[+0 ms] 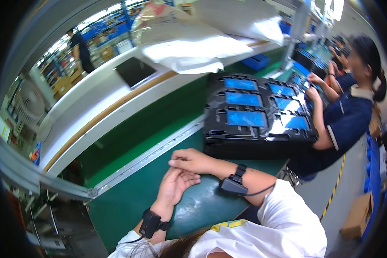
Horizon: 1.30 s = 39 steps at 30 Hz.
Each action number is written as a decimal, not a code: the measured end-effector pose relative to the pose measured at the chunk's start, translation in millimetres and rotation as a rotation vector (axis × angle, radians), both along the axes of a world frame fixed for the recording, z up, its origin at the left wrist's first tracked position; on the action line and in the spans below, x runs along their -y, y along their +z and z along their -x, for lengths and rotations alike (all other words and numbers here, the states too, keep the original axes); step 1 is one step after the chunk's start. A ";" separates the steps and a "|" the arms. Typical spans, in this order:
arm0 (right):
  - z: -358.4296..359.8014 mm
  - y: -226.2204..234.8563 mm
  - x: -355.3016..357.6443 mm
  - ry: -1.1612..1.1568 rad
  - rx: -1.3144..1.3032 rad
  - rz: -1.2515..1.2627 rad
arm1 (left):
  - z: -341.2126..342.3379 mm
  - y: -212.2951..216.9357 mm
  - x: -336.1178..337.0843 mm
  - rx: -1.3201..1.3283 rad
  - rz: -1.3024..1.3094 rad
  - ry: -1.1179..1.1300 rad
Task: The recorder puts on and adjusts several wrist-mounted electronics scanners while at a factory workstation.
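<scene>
The stack of black trays stands on the green tabletop, ahead and to the right of both hands' fingers, its near left corner just beside the right hand. The left hand is turned partly palm up, its fingers released and loosely bent, with nothing seen in them. The right fingers meet the left ones and are partly hidden there, so I cannot tell whether they grip. The trays look like glossy moulded plastic, with squared edges and stepped recesses; six flat blue rectangles sit in the top one in two columns. The tabletop is smooth and shiny, edged by a straight metal rail. Beyond lies crumpled, translucent white sheeting.
</scene>
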State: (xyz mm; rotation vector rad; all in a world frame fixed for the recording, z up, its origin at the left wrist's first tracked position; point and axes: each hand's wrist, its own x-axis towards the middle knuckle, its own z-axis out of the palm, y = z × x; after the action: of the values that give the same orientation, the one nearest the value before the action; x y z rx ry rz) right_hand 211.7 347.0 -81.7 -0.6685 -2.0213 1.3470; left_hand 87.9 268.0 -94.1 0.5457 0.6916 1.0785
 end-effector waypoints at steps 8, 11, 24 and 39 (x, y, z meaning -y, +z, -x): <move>-4.5 3.4 0.6 0.027 -0.081 0.089 | -5.0 5.9 0.5 -0.004 -0.002 0.020; -5.4 1.6 -1.0 0.031 -0.073 0.079 | -6.0 8.5 1.7 -0.008 0.009 0.012; -4.8 -1.5 0.2 -0.006 -0.068 -0.020 | -3.6 4.0 0.8 -0.023 -0.008 0.028; -6.0 2.2 1.3 0.003 -0.014 -0.010 | -2.0 1.2 0.6 -0.036 0.001 0.047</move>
State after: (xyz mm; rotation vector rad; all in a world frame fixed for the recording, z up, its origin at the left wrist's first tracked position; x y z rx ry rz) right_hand 217.6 345.6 -79.5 -0.6496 -2.0175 1.3384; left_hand 89.9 267.4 -92.9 0.5519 0.7397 1.1144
